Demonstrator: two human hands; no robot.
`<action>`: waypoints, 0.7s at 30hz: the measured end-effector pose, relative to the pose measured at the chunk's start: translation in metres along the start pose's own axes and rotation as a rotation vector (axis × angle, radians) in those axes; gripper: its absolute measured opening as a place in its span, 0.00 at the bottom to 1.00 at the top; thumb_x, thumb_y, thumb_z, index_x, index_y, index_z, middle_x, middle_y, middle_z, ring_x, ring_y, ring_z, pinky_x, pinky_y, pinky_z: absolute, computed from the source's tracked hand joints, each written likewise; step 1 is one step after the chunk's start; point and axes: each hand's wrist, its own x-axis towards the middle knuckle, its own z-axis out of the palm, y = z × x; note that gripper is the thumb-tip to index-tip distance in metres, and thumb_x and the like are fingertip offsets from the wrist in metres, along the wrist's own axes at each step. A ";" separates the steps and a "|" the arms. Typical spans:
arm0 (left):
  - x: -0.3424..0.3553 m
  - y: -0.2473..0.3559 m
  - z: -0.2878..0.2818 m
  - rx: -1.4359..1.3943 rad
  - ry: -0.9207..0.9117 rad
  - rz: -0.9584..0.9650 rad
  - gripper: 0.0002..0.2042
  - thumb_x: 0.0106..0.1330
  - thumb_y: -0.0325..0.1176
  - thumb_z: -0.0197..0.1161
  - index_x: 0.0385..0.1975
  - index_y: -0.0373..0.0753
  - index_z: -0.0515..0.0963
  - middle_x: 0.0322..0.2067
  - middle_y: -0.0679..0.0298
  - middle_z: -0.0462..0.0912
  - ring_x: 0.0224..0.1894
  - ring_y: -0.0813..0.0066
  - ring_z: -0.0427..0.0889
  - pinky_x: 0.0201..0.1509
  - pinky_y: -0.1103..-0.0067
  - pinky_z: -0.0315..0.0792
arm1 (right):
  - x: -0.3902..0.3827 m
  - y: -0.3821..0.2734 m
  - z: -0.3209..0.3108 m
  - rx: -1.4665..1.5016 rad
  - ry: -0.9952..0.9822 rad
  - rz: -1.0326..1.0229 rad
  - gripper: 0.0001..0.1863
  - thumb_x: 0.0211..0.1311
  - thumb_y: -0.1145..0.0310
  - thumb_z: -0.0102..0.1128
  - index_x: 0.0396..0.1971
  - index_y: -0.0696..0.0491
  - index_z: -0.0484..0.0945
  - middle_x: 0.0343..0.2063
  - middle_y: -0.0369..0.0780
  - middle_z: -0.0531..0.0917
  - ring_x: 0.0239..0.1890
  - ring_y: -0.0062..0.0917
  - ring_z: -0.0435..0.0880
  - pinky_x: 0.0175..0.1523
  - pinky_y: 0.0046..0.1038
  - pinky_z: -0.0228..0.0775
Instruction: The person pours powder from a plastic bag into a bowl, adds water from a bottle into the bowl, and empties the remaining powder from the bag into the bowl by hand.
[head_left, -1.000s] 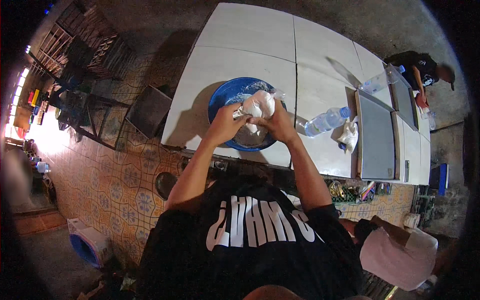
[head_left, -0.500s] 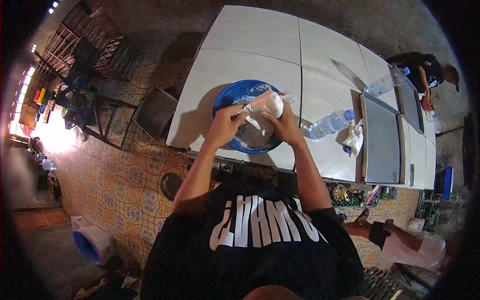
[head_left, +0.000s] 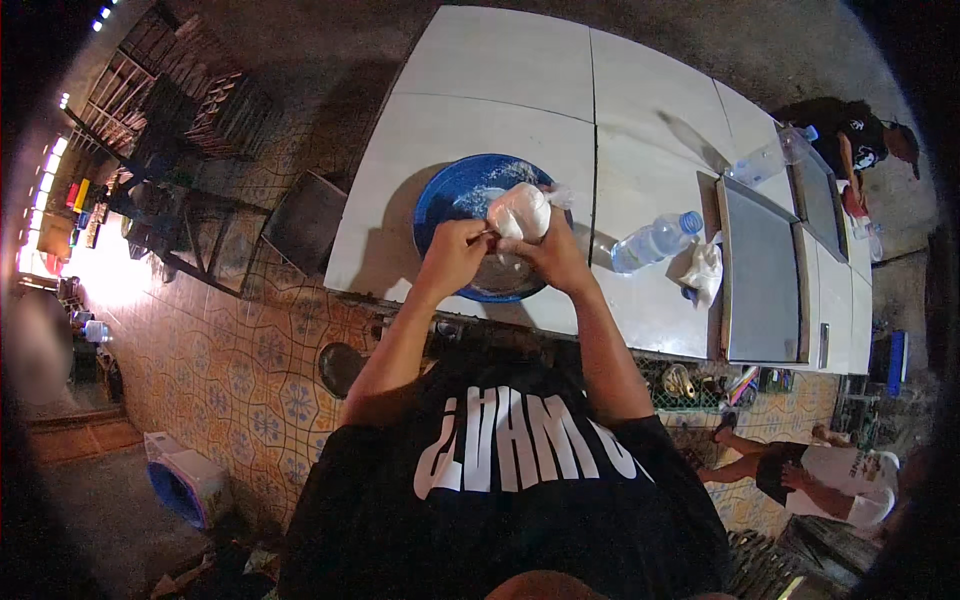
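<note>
Over a blue basin [head_left: 431, 204] dusted with white powder, I hold a plastic bag of white powder [head_left: 520, 212]. My right hand [head_left: 556, 256] is wrapped round the bag's right side and underside, the thumb pressed near its lower end. At that lower end my left hand [head_left: 456, 257] pinches with closed fingers, apparently on the plastic; the exact grip is partly hidden. A twisted tuft of clear plastic sticks out past the right hand. More powder lies in the bottom of the basin, below my wrists.
A clear bottle [head_left: 652, 246] lies tilted on the white tabletop [head_left: 490, 65], beside a small bag of white powder [head_left: 705, 272]. Dark metal trays [head_left: 762, 285] stand further right, near another bottle [head_left: 757, 168]. One person [head_left: 850, 140] works at the far end; another [head_left: 835, 475] is at lower right.
The bag has tipped so that its rounded full end faces up. Both hands have shifted slightly, the left closing in on the bag's lower end. The person at lower right has moved.
</note>
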 end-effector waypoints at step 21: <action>0.008 0.008 -0.005 0.067 -0.086 -0.021 0.22 0.64 0.31 0.72 0.56 0.31 0.79 0.46 0.43 0.87 0.51 0.51 0.88 0.55 0.63 0.78 | 0.010 -0.004 0.001 0.140 -0.028 0.025 0.30 0.68 0.54 0.72 0.58 0.60 0.73 0.49 0.49 0.84 0.49 0.34 0.86 0.50 0.36 0.79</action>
